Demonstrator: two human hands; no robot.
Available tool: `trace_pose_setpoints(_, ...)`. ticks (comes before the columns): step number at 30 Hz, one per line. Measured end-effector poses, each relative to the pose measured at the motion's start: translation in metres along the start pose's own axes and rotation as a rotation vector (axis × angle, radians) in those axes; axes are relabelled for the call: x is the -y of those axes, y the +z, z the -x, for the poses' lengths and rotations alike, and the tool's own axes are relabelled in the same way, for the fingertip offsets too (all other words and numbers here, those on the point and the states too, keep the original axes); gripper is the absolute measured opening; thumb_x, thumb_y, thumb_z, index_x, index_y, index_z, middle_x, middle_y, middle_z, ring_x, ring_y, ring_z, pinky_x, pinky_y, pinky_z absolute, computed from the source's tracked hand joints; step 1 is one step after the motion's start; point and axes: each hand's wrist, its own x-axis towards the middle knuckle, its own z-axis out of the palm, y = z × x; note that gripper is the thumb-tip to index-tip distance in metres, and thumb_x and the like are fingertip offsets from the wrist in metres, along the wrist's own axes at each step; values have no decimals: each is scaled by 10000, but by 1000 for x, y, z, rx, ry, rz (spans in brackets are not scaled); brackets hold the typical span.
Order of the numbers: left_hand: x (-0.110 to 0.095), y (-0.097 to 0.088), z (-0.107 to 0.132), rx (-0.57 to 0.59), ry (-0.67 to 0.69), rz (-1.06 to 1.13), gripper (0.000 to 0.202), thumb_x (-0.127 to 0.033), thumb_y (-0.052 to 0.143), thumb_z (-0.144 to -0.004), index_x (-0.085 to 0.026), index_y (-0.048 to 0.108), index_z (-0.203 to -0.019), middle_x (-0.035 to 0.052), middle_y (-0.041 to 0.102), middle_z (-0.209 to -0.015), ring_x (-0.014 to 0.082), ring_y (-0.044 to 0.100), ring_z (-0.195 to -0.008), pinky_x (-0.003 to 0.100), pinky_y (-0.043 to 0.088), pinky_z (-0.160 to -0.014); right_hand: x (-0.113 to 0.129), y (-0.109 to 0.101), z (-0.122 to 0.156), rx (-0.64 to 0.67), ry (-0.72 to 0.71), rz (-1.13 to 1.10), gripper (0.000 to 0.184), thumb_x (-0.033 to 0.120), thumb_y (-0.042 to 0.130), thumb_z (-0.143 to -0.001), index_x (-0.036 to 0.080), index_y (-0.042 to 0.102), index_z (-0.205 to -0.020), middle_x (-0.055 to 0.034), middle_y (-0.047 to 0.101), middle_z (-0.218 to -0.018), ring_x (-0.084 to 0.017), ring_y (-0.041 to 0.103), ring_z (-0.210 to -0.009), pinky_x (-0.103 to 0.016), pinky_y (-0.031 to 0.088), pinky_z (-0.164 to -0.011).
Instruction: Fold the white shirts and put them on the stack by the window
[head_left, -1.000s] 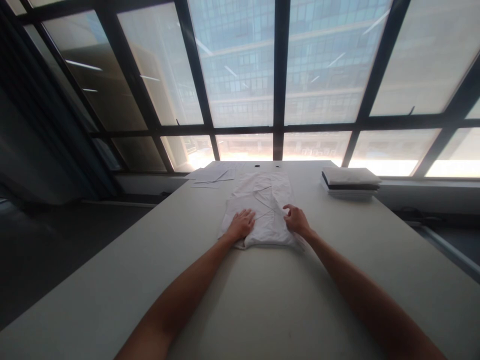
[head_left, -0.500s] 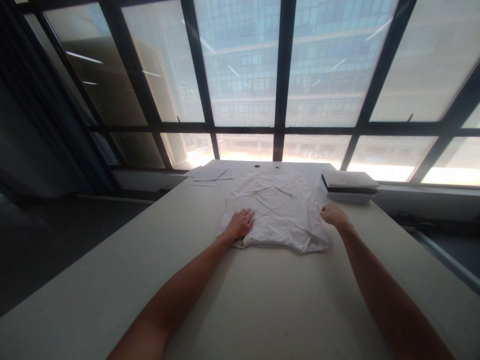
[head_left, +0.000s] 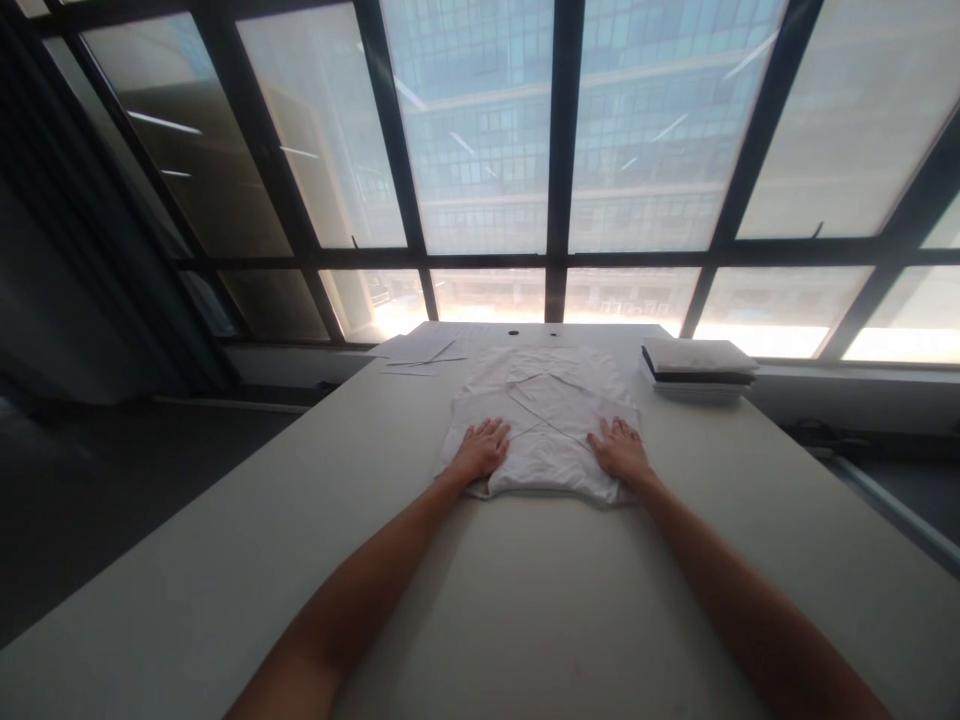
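Left hand (head_left: 481,450): we rest it palm down at the cloth's 8 o'clock, fingers extended and slightly spread.
Right hand (head_left: 619,450): we lay this one flat at the cloth's 4 o'clock, fingers fanned out, near the side edge.
White cloth (head_left: 551,462): we have it lying on the table straight ahead at 12 o'clock, between and beneath our two hands; it looks like a garment, wrinkled, with slanting fold edges crossing near its middle.
Near edge: we see it run unevenly at the cloth's 6 o'clock, bunched a little beside our left wrist.
White table (head_left: 480,620): we face it lengthwise, its far end at 12 o'clock, where two small dark spots show.
Loose papers (head_left: 427,348): we see these overlapping at 10 o'clock from the cloth, near the table's far left edge.
Stack (head_left: 699,370): we find it at 2 o'clock from the cloth, pale on top with a dark layer under that.
Windows (head_left: 487,130): we look toward dark-framed panes at 12 o'clock, a building beyond them.
Curtain (head_left: 97,230): we see dark folds at 10 o'clock.
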Motion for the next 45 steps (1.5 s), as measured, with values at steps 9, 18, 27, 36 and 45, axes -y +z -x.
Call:
trace_pose_setpoints(9, 1, -6, 16, 59, -25, -76, 558, -424, 294, -1039, -254, 329, -1569, 82, 261, -1647, 336, 218, -1514, 627, 188, -1179, -5, -6, 12, -42, 22, 63, 678, 483, 300, -1024, 43, 373, -1535, -227, 344, -1589, -308, 299, -1475, -433, 194, -1182)
trace_pose_setpoints(18, -1, -7, 66, 14, -13, -41, 545, -463, 296, -1045, -268, 381, -1547, 63, 282, -1640, 353, 211, -1513, 642, 184, -1174, -12, -5, 54, -82, -57, 58, 635, 416, 363, -1013, 31, 401, -1516, -265, 359, -1567, -333, 314, -1462, -483, 204, -1172)
trace_pose_setpoints(27, -9, -19, 73, -165, 93, 452, 378, -392, 442, -995, -193, 746, -1098, 104, 736, -1117, 241, 647, -1079, 368, 462, -1023, 1, -22, 76, -234, -327, -324, 422, 226, 449, -949, 126, 642, -1311, -171, 598, -1387, -276, 508, -1312, -427, 369, -1120)
trace_pose_setpoints(36, -31, -38, 85, -17, 146, 1003, 449, -380, 714, -834, -181, 685, -1235, 102, 692, -1123, 224, 624, -1043, 325, 522, -857, 31, -23, 93, 61, -420, -864, 417, 306, 682, -817, 205, 660, -1222, -51, 679, -972, -179, 621, -789, -333, 517, -775)
trace_pose_setpoints(45, -30, -57, 89, 331, 177, 1418, 576, -565, 626, -910, -142, 630, -1301, 173, 697, -1098, 213, 702, -794, 221, 487, -502, 7, -76, 97, 1014, -522, -1358, 644, 419, 754, -808, 252, 539, -1392, -77, 622, -1115, -212, 672, -920, -314, 544, -726)
